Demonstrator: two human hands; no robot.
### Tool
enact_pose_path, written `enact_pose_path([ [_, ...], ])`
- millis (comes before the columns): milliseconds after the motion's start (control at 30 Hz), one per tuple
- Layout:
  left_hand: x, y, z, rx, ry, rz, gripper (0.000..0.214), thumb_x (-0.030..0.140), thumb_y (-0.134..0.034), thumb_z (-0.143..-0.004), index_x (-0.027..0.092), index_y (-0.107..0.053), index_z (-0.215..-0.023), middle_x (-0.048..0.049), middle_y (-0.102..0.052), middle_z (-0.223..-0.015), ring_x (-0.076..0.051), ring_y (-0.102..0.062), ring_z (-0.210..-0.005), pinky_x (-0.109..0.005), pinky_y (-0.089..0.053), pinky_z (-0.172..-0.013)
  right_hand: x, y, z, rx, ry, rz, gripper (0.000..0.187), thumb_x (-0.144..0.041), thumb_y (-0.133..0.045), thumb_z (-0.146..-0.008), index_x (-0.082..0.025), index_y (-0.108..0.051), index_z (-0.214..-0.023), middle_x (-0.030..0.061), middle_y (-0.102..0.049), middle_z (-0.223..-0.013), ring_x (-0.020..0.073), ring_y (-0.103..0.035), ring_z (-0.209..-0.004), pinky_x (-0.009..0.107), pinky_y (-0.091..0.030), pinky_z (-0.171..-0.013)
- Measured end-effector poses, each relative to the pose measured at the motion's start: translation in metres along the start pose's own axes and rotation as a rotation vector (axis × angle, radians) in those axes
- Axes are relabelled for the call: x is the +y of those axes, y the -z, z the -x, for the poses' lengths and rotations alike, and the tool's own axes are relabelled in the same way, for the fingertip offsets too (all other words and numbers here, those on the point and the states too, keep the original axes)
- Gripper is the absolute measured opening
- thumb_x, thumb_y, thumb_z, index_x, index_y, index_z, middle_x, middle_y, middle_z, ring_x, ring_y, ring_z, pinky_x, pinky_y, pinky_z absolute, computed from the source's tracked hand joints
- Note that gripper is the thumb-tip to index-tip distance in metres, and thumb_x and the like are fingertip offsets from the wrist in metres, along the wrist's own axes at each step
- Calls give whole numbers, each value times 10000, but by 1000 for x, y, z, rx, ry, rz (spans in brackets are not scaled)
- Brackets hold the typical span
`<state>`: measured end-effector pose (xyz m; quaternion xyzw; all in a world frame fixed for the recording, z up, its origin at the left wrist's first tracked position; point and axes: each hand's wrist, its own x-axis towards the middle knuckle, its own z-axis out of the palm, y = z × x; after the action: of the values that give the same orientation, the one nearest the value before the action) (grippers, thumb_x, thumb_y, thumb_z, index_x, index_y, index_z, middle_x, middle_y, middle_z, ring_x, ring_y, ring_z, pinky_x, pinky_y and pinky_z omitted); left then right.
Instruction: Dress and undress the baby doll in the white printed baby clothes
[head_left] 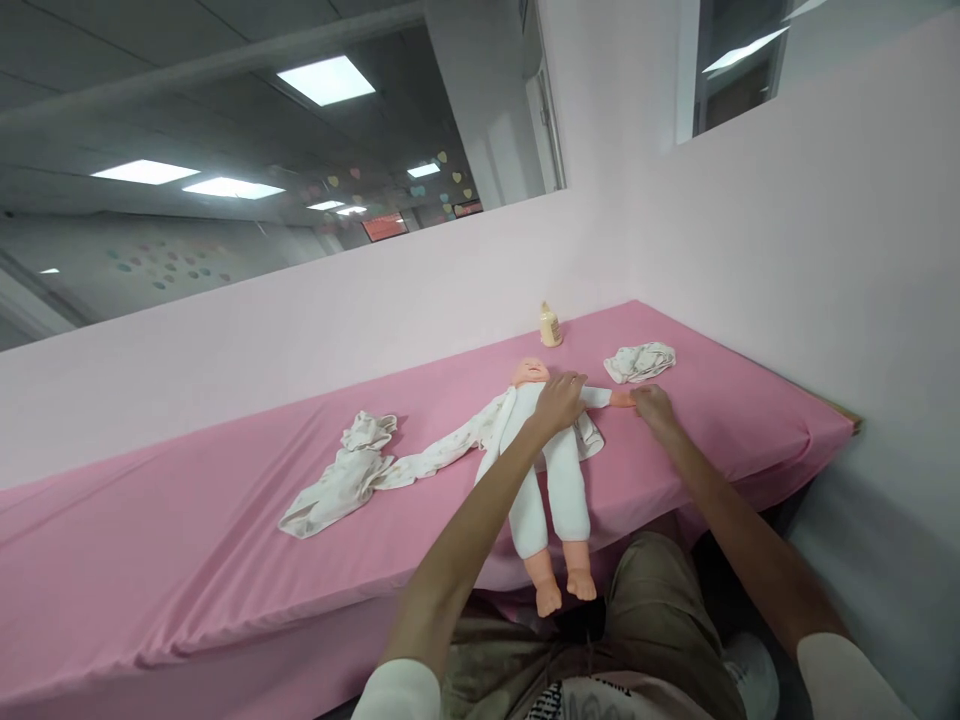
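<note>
a: what's the right hand [654,404] doing?
b: it's pinching the doll [559,480] at the wrist, fingers closing narrowly round the bare pink hand at the end of the outstretched arm.
a: and the left hand [561,400]?
b: it's lying over the doll's chest and shoulder, fingers curling down. i can't tell whether it's gripping or only pressing.
a: how is the doll lying?
b: on its back on the pink mattress [187,560], head pointing toward the wall, feet hanging over the near edge. its long axis is running away from the person. the held arm is sticking out sideways to the right, nearer the right hand.
a: textures?
b: smooth plastic limbs, soft white bodysuit. a thin printed garment [442,458] is trailing limp to the left from the shoulder. a crumpled cloth [640,362] and a small bottle [550,325] are sitting beyond.
</note>
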<state>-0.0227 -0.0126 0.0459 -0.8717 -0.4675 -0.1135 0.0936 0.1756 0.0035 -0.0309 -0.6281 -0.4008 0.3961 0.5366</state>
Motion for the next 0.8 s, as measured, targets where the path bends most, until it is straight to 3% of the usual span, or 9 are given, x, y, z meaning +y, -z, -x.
enact_pose_path([
  [167, 2, -27, -26, -151, 72, 10, 668, 219, -581, -841, 132, -328, -1453, -155, -525, -1380, -272, -496, -1277, -383, -414, -1023, -9, -5, 2, -215, 51, -544, 140, -295, -550, -853, -172, -592, -906, 49, -679, -833, 155, -667, -735, 301, -570, -765],
  [233, 2, -27, -32, -151, 126, 2, 639, 259, -596, -843, 152, -358, -1426, -150, -567, -1317, -276, -545, -1213, -386, -429, -984, -11, -5, 1, -349, 68, -662, 160, -303, -509, -881, -182, -601, -931, 53, -695, -888, 154, -680, -781, 302, -570, -813],
  [300, 2, -24, -34, -124, 180, 26, 487, 279, -573, -866, 177, -454, -1327, -133, -603, -1246, -263, -591, -1127, -370, -449, -926, -12, -6, -3, -395, 73, -642, 197, -300, -447, -905, -188, -595, -968, 65, -704, -941, 161, -689, -828, 315, -567, -838],
  [400, 0, -18, -35, -55, 254, 125, 299, 297, -533, -895, 181, -534, -1170, -123, -618, -1195, -248, -603, -1072, -347, -457, -865, -12, -14, -13, -330, 200, -198, 286, -298, -370, -926, -159, -584, -1056, 113, -697, -1043, 183, -687, -904, 321, -555, -826],
  [533, -6, -16, -32, 32, 346, 282, 285, 330, -535, -894, 186, -531, -1140, -114, -614, -1199, -260, -586, -1089, -353, -451, -846, -12, -40, -20, -321, 375, 394, 341, -230, -560, -811, -125, -596, -1133, 134, -647, -1202, 228, -617, -1082, 315, -492, -886],
  [667, -12, -18, -30, 79, 353, 379, 296, 392, -537, -897, 198, -529, -1120, -94, -620, -1180, -251, -576, -1101, -348, -442, -855, -13, -71, -10, -340, 487, 676, 336, -221, -653, -761, -148, -643, -1089, 123, -659, -1165, 266, -572, -1136, 357, -398, -986],
  [800, -12, -20, -29, 71, 343, 387, 300, 417, -541, -890, 196, -532, -1092, -93, -620, -1172, -248, -577, -1086, -350, -442, -846, -12, -83, -4, -246, 488, 797, 237, -215, -507, -884, -108, -658, -1031, 183, -655, -1133, 277, -566, -1144, 369, -363, -994],
])
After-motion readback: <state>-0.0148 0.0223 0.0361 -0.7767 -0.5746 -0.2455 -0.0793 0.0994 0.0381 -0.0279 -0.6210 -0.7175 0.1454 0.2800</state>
